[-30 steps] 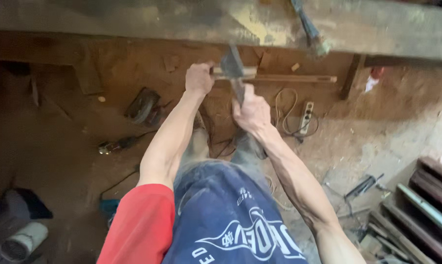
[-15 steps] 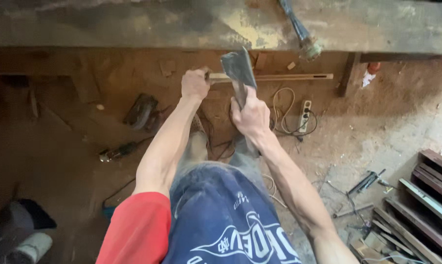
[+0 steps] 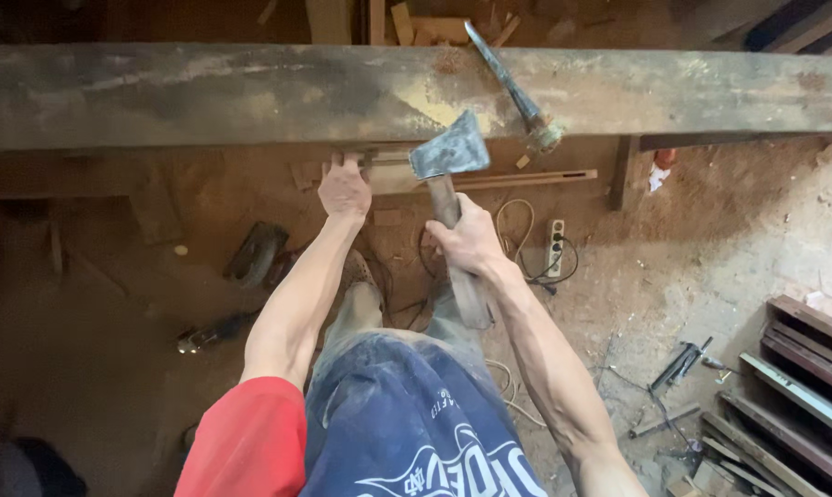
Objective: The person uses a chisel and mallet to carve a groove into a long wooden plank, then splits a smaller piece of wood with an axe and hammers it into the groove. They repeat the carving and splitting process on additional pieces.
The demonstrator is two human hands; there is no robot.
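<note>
Right hand [image 3: 471,241] gripping hatchet [image 3: 448,152], left hand [image 3: 344,187] steadying strip [image 3: 517,179]

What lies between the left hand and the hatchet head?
In the head view, a short stretch of thin pale wooden strip runs between the left hand and the grey steel hatchet head, tight under the long weathered beam.

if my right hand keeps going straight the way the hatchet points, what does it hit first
Most likely the big wooden beam: the right hand aims the hatchet up at its near edge, close beside the left hand. Depth is hard to judge.
</note>
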